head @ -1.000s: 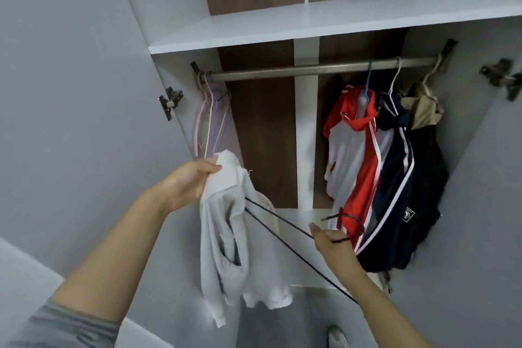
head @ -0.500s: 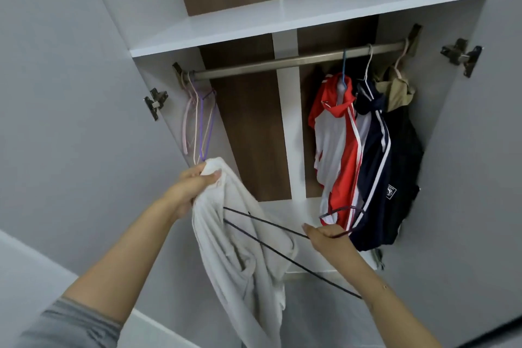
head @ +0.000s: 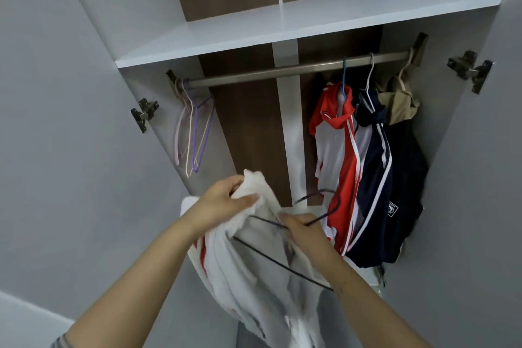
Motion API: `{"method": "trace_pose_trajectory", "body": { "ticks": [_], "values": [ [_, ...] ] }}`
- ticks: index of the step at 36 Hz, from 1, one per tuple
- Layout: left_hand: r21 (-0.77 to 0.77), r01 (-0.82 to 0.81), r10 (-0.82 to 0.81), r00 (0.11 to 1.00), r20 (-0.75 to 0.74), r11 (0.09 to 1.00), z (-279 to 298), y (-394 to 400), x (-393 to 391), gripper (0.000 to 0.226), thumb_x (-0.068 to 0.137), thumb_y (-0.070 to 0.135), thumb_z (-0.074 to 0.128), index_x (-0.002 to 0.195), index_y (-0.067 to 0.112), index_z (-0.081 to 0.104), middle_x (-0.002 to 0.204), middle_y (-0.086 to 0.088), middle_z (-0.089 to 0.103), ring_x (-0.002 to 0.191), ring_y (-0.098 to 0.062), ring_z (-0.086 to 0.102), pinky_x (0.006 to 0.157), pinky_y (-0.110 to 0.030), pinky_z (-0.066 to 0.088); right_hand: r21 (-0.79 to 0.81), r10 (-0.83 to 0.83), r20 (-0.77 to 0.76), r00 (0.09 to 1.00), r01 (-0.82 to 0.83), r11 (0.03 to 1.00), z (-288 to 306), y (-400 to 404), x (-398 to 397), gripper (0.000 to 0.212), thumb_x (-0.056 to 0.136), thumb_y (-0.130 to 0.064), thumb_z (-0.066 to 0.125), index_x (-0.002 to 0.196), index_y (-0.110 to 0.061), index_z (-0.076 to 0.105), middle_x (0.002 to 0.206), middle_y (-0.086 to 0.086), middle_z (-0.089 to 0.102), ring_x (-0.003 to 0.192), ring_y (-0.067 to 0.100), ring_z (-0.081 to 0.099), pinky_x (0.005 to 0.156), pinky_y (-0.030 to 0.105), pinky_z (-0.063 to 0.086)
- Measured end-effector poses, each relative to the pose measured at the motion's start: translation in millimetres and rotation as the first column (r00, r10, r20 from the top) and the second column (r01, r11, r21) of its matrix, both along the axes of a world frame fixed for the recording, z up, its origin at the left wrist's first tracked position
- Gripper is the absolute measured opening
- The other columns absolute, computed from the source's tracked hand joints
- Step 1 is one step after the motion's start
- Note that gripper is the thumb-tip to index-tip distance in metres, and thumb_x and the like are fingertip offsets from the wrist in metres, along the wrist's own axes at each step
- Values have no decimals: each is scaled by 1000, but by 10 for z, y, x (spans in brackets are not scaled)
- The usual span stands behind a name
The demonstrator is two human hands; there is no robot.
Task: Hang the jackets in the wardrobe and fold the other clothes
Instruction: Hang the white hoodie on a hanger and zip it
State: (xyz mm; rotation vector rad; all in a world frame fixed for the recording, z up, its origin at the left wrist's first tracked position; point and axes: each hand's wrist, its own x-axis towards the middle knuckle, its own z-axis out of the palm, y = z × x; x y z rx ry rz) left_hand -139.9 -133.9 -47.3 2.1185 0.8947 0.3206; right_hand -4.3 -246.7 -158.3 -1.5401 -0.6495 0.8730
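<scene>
Hands work a hanger into a white jacket below the wardrobe rail.

The left hand [head: 226,203] pinches the white jacket [head: 254,271] at its top; the right hand [head: 303,230], forearm angled up, grips the dark hanger [head: 282,260], both below the rail [head: 282,70].

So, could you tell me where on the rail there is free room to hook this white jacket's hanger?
The rail is bare in the middle, between the empty hangers bunched at its left end and the red and white jacket. The right end is crowded: that jacket, the navy jacket and a black one hang packed together.
</scene>
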Motion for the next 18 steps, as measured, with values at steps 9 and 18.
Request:
{"method": "trace_pose_trajectory", "body": {
  "ticks": [9, 18],
  "values": [
    [681, 289, 55, 898, -436, 673, -331, -38, 120, 34, 92, 65, 40, 95, 34, 53, 92, 15, 56, 100, -11, 45, 82, -35, 19, -23, 13, 295, 955, -7, 1000, 353, 86, 360, 57, 92, -29, 57, 35, -26, 58, 38, -8, 52, 44, 3, 50, 65, 29, 44],
    [74, -287, 255, 924, 284, 955, -185, 215, 294, 13, 94, 24, 62, 103, 15, 68, 99, -3, 69, 97, -23, 64, 93, -37, 47, 423, -161, 698, 698, -221, 879, 1029, -34, 714, 23, 97, -15, 55, 118, -15, 66, 117, -3, 60, 114, 10, 53, 103, 22, 38]
  ]
}}
